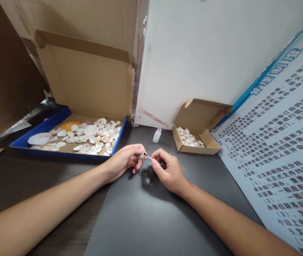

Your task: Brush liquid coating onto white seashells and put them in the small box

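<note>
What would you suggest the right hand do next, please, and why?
Probably stroke the thin, dark-tipped applicator lightly over the small, greyish, shell-like piece: the right hand holds the tip close against it, and the left hand pinches it between thumb and fingers.

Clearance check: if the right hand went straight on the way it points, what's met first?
Likely the small ribbed piece held in the left hand. The right hand's thin tool points at it; whether the tip touches is unclear.
</note>
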`<state>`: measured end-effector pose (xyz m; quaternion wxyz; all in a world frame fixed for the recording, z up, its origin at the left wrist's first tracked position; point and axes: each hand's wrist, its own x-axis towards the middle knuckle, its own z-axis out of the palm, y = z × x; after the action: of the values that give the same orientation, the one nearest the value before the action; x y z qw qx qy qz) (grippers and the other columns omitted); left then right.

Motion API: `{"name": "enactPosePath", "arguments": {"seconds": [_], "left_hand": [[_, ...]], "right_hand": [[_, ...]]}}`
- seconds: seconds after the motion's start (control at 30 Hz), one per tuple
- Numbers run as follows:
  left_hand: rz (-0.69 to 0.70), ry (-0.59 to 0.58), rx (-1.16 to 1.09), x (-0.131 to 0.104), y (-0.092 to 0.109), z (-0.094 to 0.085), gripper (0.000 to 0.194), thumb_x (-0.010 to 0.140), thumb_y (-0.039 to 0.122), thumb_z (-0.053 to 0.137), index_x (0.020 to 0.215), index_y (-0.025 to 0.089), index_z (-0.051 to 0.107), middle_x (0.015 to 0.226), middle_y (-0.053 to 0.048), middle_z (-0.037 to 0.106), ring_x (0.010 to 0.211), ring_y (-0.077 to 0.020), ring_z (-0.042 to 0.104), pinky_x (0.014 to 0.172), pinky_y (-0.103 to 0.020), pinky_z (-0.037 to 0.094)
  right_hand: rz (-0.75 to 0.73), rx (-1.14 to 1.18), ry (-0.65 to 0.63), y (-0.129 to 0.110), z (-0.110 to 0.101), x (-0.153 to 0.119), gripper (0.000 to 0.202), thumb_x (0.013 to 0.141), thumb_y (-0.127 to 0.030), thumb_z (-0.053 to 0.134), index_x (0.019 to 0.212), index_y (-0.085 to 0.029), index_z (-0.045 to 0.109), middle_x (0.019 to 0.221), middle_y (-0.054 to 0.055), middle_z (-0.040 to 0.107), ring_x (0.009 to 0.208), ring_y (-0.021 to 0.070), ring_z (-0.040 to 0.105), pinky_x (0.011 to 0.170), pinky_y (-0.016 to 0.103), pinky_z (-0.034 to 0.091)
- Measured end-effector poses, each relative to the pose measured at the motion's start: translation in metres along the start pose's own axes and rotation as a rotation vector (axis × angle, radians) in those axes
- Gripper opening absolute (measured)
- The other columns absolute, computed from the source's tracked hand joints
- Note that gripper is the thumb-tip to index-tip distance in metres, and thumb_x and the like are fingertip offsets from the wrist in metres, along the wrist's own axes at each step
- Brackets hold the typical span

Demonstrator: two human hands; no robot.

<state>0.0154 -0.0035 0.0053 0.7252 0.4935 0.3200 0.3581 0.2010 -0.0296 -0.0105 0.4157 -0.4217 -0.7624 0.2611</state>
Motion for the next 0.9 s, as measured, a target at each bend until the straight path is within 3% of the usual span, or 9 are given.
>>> {"name": "enactPosePath", "arguments": {"seconds": [0.5, 0.9], "left_hand": [[0.000, 0.008, -0.030, -0.0004, 0.0010, 0.0002, 0.013, 0.084, 0.026, 0.052, 0.075, 0.017, 0.053, 0.064, 0.002, 0.046, 0.050, -0.0100, 0.045, 0.044, -0.019, 0.036], [-0.002, 0.013, -0.025, 0.0007, -0.0018, -0.0003, 0.012, 0.083, 0.024, 0.053, 0.074, 0.016, 0.053, 0.067, 0.000, 0.054, 0.049, -0.0093, 0.047, 0.043, -0.019, 0.039]], "right_hand": [[-0.004, -0.056, 0.001, -0.0032, 0.0010, 0.0003, 0.015, 0.088, -0.022, 0.053, 0.075, -0.019, 0.060, 0.064, -0.002, 0.058, 0.058, 0.0119, 0.051, 0.058, 0.023, 0.040], [-0.023, -0.033, 0.007, -0.0028, 0.0001, 0.0001, 0.022, 0.092, -0.024, 0.050, 0.077, -0.018, 0.065, 0.071, 0.002, 0.067, 0.063, 0.0137, 0.059, 0.061, 0.023, 0.044]]}}
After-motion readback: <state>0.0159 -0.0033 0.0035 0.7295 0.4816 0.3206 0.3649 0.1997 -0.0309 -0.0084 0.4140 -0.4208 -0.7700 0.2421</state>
